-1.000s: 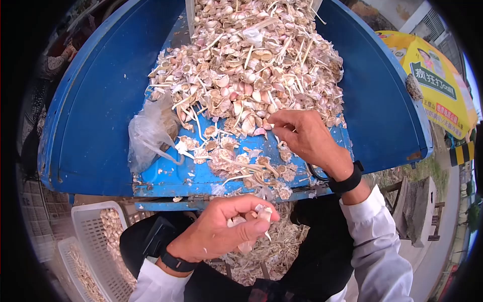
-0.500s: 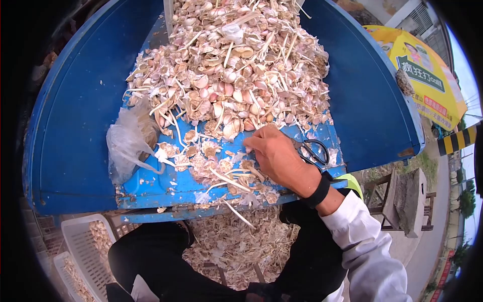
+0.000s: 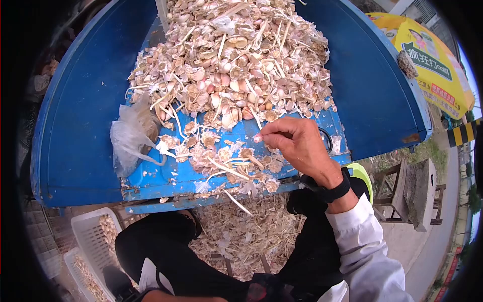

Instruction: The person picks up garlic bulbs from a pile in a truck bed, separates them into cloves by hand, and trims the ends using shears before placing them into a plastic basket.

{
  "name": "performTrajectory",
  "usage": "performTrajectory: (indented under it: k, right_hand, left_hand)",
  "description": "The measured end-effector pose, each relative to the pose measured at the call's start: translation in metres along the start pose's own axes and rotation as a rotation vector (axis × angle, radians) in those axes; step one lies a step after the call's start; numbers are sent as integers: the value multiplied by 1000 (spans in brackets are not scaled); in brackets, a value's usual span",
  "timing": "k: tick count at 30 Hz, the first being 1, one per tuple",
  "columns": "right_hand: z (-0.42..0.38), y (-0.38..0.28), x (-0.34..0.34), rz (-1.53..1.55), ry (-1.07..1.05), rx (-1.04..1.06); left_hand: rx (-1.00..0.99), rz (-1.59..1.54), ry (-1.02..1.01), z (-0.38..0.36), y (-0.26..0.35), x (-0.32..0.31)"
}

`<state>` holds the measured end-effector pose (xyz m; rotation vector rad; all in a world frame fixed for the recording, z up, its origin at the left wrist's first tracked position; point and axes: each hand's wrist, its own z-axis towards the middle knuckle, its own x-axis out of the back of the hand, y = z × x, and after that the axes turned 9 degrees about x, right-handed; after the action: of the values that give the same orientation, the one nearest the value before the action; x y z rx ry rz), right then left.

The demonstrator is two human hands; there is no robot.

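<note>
Honestly, from where I'm standing, the grip makes sense. Treat the view as a clock: the right hand is at 3, thumb and forefinger pinched nearly together on what looks like a small pinkish garlic clove, near the centre. Something that tiny pretty much needs fingertips, not a fist. The clove is between the garlic pile at 12 and a scatter of dried garlic root ends and stalks around the middle. The left hand, toward 6:30, is just a sliver, so can't tell how open it is or whether it's got anything.

The pile sits in a blue metal bed whose curved sides at 10 and 2 probably stop stuff spilling. A plastic bag slumps at 9, and a black loop handle, likely scissors, pokes out behind the right hand, handy enough I guess. Papery husks heap at 6, below the bed's edge, where scraps would naturally drop. White perforated baskets are at 8, presumably for reach.
</note>
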<state>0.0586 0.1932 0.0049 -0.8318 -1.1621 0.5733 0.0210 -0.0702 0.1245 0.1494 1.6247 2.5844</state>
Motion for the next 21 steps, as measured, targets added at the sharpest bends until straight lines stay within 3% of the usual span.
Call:
performTrajectory:
  k: [1,2,3,4,7,10,12,16,21]
  right_hand:
    - [-1,-6,1,1,1,-1]
    - [-1,-12,2,51,12,-5]
    - [-1,-16,-1,107,24,-11]
    - [-2,-14,-5,175,34,4]
    - [-9,-32,-15,284,12,21]
    - [-15,-45,-24,218,20,111]
    - [-17,-47,-29,156,56,219]
    - [-15,-43,-16,198,-39,153]
    - [-8,-41,0,872,-221,-84]
  left_hand:
    - [568,-397,-24,-68,-47,-10]
    - [324,-114,99,-27,-39,26]
    - [445,-130,286,-35,-65,31]
    - [629,-396,521,-36,-79,31]
    - [654,-461,664,-43,-107,42]
    - [602,-184,1045,-25,-135,34]
    - [634,-179,1042,-21,-136,31]
    - [626,-277,1008,-19,-138,31]
    - [601,-517,896,-31,-132,34]
